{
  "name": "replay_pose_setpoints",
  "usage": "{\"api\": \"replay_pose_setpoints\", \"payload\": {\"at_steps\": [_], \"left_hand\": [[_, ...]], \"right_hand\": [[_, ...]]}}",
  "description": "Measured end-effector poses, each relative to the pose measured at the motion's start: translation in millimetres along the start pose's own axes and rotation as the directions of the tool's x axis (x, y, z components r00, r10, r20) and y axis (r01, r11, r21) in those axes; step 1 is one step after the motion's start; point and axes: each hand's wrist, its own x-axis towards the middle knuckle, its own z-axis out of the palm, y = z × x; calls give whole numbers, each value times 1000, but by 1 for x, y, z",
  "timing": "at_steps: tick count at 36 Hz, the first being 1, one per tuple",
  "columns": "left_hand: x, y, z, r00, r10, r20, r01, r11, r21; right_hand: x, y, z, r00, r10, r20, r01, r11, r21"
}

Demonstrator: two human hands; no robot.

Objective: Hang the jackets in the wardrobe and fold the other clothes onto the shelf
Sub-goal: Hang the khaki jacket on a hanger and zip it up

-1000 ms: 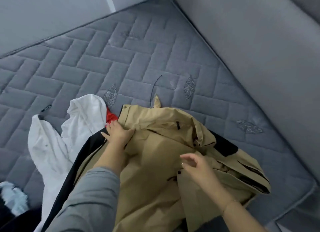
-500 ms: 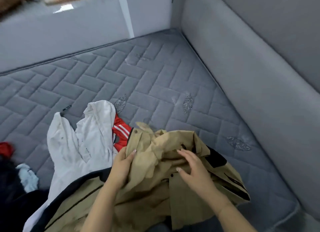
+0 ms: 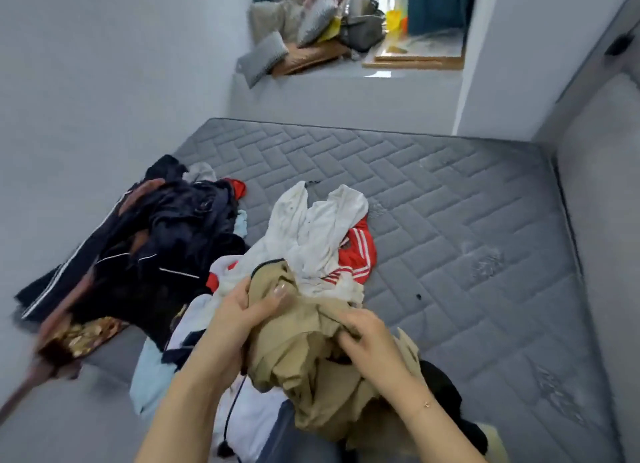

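Two hands gather a tan jacket (image 3: 311, 352) at the near edge of a grey quilted mattress (image 3: 450, 199): our left hand (image 3: 235, 320) grips a bunched fold near the collar, thumb pressed on top and fingers (image 3: 242, 289) curled round the cloth, while our right hand (image 3: 370, 338) pinches the crumpled middle, fingers tucked into the folds. We judge this the picking-up step for a jacket bound for the wardrobe, which is not in view; no hanger shows either. The next move, as we read it, calls for lifting the garment free of the heap, shaking it out and finding the shoulders. The tan cloth looks thin, crisp and creased, with a dark drawcord (image 3: 231, 410) hanging below. Just behind it lies a soft white garment (image 3: 311, 227), rumpled, over a red top with white stripes (image 3: 360, 255). To the left sits a dark pile (image 3: 166, 241) with pale piping, limp and tangled, and pale blue cloth (image 3: 149, 379) spills over the bed's edge. The mattress surface is stitched in a brick-like pattern.
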Motion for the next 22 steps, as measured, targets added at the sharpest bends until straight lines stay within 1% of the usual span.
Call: {"api": "replay_pose_setpoints", "payload": {"at_steps": [2,3,6,8,10,13,16,18,19,20,21,22], "left_hand": [[-33,-1,-26,991,36,-132,-22,994,105],[-50,-3,-38,981,46,-186,-15,986,166],[-96,-13,-67,955,55,-292,54,934,354],[-124,-20,-80,940,65,-336,89,902,422],[-149,-25,-90,936,103,-337,71,881,467],[-183,-27,-105,914,208,-348,-15,874,485],[-221,-28,-128,864,317,-391,-110,877,468],[-252,-28,-149,831,344,-437,-137,888,438],[-270,-28,-162,817,355,-455,-148,891,428],[-289,-28,-176,808,358,-469,-149,893,424],[-310,-29,-191,803,353,-480,-139,894,425],[-333,-29,-206,803,342,-488,-122,896,428]], "right_hand": [[2,-25,9,990,32,135,-53,986,157],[4,-38,15,984,21,180,-58,977,204],[6,-74,26,944,-45,328,-45,964,263],[3,-93,33,919,-95,383,-9,966,260],[-5,-110,39,901,-105,420,10,975,222],[-18,-140,51,885,-84,459,-2,983,185],[-34,-185,71,849,-107,517,19,985,172],[-44,-218,87,790,-135,597,56,987,149],[-51,-234,97,732,-151,665,72,987,145],[-59,-251,108,652,-165,740,68,985,160],[-68,-267,121,570,-180,802,48,981,186],[-78,-282,137,509,-194,839,21,977,213]]}}
